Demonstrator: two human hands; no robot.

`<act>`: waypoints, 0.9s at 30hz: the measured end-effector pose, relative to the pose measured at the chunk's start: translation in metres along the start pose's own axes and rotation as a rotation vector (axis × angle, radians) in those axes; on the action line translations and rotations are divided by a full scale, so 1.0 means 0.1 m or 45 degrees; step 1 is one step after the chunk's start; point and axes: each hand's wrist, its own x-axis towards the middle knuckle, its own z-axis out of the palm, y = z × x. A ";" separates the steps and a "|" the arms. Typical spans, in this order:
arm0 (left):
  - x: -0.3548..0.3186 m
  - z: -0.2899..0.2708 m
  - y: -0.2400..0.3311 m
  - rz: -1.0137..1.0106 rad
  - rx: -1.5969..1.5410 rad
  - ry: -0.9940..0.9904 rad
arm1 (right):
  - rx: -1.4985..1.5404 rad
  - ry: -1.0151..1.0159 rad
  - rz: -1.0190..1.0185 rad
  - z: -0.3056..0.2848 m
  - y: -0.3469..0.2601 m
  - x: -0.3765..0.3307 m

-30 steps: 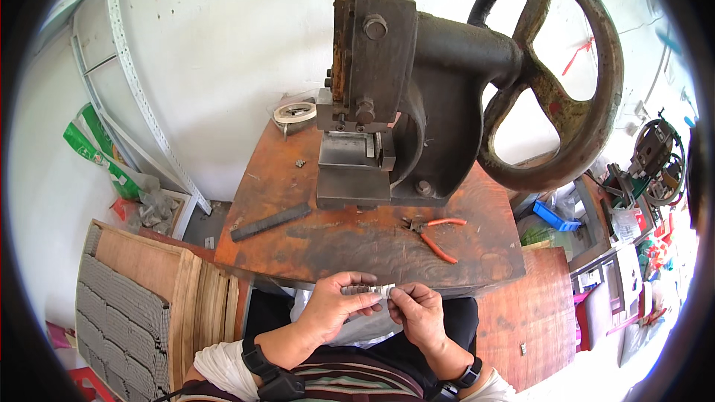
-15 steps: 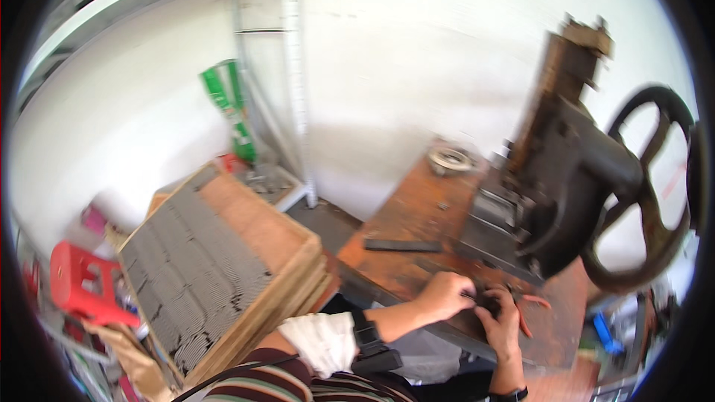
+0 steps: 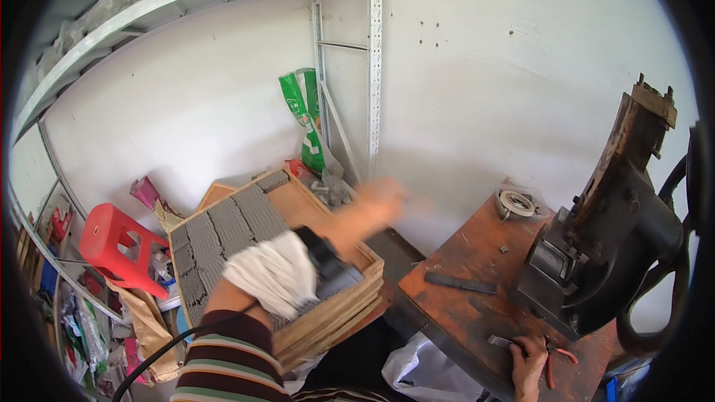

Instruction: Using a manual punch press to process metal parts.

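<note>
My left hand point(image 3: 380, 207) is smeared by motion above the far right corner of a wooden tray point(image 3: 372, 266); its fingers do not show clearly. Rows of thin grey metal pieces point(image 3: 231, 222) fill much of that tray. Down by the front of the rusty workbench point(image 3: 447, 253), my right hand point(image 3: 530, 361) is closed, with a small flat grey metal piece point(image 3: 500, 341) sticking out at its fingertips. Red-handled pliers point(image 3: 553, 365) lie beside this hand. Behind it rises a black hand press point(image 3: 607, 253), and a dark flat bar point(image 3: 460, 283) rests on the bench.
A round metal ring part point(image 3: 517, 204) sits at the bench's far end. To the left are a red plastic stool point(image 3: 123, 242) and a brown paper bag point(image 3: 149, 327). A white metal shelf point(image 3: 375, 67) stands against the wall, with a green plastic bag point(image 3: 304, 108) by it.
The view has turned left. My left hand has gone from beside my right hand at the bench to above the tray. My right hand stays by the pliers.
</note>
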 end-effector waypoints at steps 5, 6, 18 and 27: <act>-0.26 -0.19 -2.77 -0.709 0.789 0.265 | -0.233 -0.163 -0.125 -0.05 -0.26 0.15; -0.35 -0.16 -2.84 -0.748 0.722 0.274 | -0.238 -0.160 -0.103 -0.06 -0.25 0.14; -0.34 -0.06 -2.89 -0.739 0.851 0.212 | -0.281 -0.140 -0.175 -0.01 -0.25 0.19; -0.30 -0.19 -2.95 -0.698 0.779 0.139 | -0.302 -0.148 -0.135 -0.02 -0.29 0.17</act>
